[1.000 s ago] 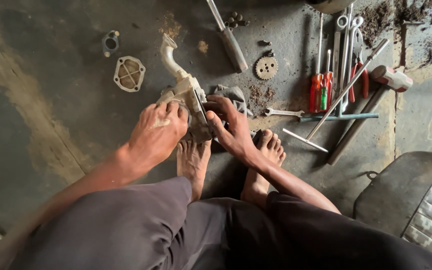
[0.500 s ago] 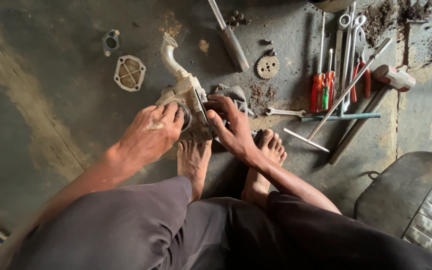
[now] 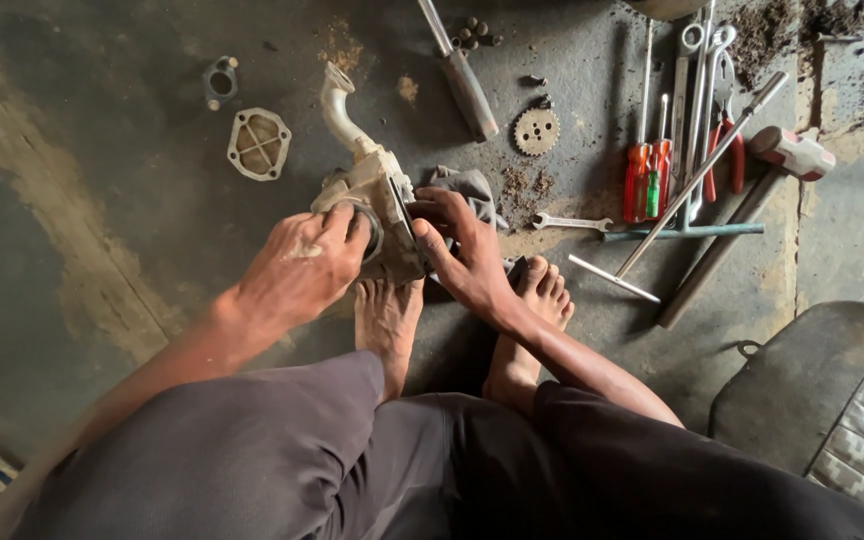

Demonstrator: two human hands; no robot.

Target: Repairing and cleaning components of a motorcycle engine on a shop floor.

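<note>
I squat over a dirty concrete floor with both bare feet under me. A pale metal housing with a curved pipe rising from its far end stands just beyond my toes. My left hand grips its left side, fingers curled over a round opening. My right hand clasps the right side, thumb along the housing's edge. A grey rag lies behind my right hand.
A square metal cover plate and a small fitting lie far left. A toothed gear, a chisel-like tool, a small spanner, red screwdrivers, pliers, a T-handle wrench and a hammer lie right. A cushion sits lower right.
Both hands stay on the housing. My left hand has shifted a little lower on its left side; the view has barely moved.
</note>
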